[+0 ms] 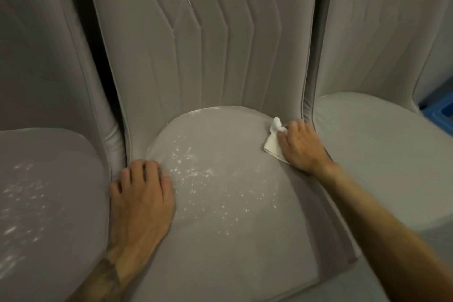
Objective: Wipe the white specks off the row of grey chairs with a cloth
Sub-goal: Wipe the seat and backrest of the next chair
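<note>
**Cloth set at the back right edge of the middle seat**

The right hand (299,144) has its fingers curled over a bunched white cloth (272,144) and presses it onto the seat of the middle chair (232,252), at the seat's back right edge, just beside the right chair (380,142). The left hand (142,193) holds nothing. It rests on the seat's left edge with its fingers loosely bent towards the gap.

The white specks (196,174) lie scattered over the middle of the seat, well apart from the cloth, and a thin line of them follows the back edge.

To do the step well, the person would likely drag the cloth leftward and forward in overlapping strokes. Firm, flat pressure should gather the specks rather than spread them. Folding the cloth to a fresh face once it loads up would help (a bunched wad covers little). The back seam probably needs a fingertip pass. The left chair (49,203) also shows specks on its seat, while none can be made out on the right chair.

The only possible container is a blue thing (441,115) at the far right, mostly cut off. What it holds cannot be told.
</note>
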The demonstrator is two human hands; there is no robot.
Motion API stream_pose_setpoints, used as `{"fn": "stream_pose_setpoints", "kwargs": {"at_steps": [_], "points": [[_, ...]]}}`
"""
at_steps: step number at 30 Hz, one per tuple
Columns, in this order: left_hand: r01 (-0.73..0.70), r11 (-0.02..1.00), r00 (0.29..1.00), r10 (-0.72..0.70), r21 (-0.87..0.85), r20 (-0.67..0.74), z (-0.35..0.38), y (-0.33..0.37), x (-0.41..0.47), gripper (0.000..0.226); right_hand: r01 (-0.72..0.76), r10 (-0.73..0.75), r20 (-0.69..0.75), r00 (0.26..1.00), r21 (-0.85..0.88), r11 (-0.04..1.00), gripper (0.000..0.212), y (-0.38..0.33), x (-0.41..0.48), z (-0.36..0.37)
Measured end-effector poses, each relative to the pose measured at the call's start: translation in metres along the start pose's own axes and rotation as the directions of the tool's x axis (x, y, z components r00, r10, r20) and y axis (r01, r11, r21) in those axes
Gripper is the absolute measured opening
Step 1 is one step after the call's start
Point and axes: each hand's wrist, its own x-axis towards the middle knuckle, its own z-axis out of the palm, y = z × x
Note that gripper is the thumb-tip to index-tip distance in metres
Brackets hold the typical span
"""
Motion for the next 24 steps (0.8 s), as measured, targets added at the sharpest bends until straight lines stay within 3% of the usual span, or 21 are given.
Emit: {"fn": "stream_pose_setpoints", "kwargs": {"at_steps": [1, 3, 6, 8, 12, 13, 16, 18, 21, 23, 24], "points": [[0.001, 1.000, 1.000, -0.002, -0.020, -0.020, 0.001, 0.000, 0.000, 0.028, 0.040, -0.040, 0.003, 0.999, -0.049, 0.998, 0.036, -0.016, -0.007, 0.002], [-0.005, 0.999, 0.999, 0.003, -0.043, -0.042, 0.003, -0.001, 0.000, 0.027, 0.158, -0.157, -0.029, 0.987, 0.038, 0.987, 0.031, -0.058, -0.032, 0.014], [-0.001, 0.997, 0.999, -0.003, -0.080, -0.051, 0.005, -0.001, -0.001, 0.026, 0.457, -0.455, -0.038, 0.889, 0.091, 0.885, 0.027, -0.083, -0.070, 0.017], [0.001, 0.995, 0.999, -0.006, -0.101, -0.049, 0.004, -0.002, -0.001, 0.027, 0.399, -0.397, -0.040, 0.917, 0.078, 0.914, 0.026, -0.058, -0.063, 0.005], [0.014, 0.991, 1.000, -0.017, -0.131, -0.018, 0.001, -0.002, -0.002, 0.031, 0.054, -0.060, -0.035, 0.998, -0.148, 0.987, 0.039, -0.012, -0.040, -0.002], [0.017, 0.989, 1.000, -0.020, -0.147, -0.013, 0.000, -0.002, -0.002, 0.031, 0.090, -0.094, -0.021, 0.995, -0.164, 0.982, 0.041, -0.023, -0.045, 0.001], [-0.001, 0.981, 1.000, 0.001, -0.195, 0.003, -0.007, -0.004, 0.000, 0.033, 0.307, -0.307, -0.013, 0.952, 0.037, 0.951, 0.036, -0.074, -0.085, 0.017], [-0.071, 0.983, 0.996, 0.078, -0.167, 0.034, -0.011, -0.012, 0.000, 0.039, 0.400, -0.399, -0.038, 0.916, 0.052, 0.915, 0.032, -0.072, -0.097, 0.013], [-0.270, 0.961, 0.959, 0.273, -0.054, 0.074, -0.016, -0.031, -0.004, 0.056, 0.206, -0.209, -0.047, 0.977, -0.066, 0.976, 0.035, -0.021, -0.077, -0.001], [-0.319, 0.946, 0.945, 0.321, -0.050, 0.053, -0.018, -0.039, -0.008, 0.052, 0.044, -0.051, -0.041, 0.998, -0.152, 0.987, 0.034, 0.006, -0.070, -0.014], [-0.313, 0.947, 0.949, 0.316, -0.074, 0.023, -0.017, -0.041, -0.010, 0.045, 0.029, -0.046, -0.087, 0.995, -0.195, 0.980, 0.029, 0.004, -0.075, -0.015]]}}
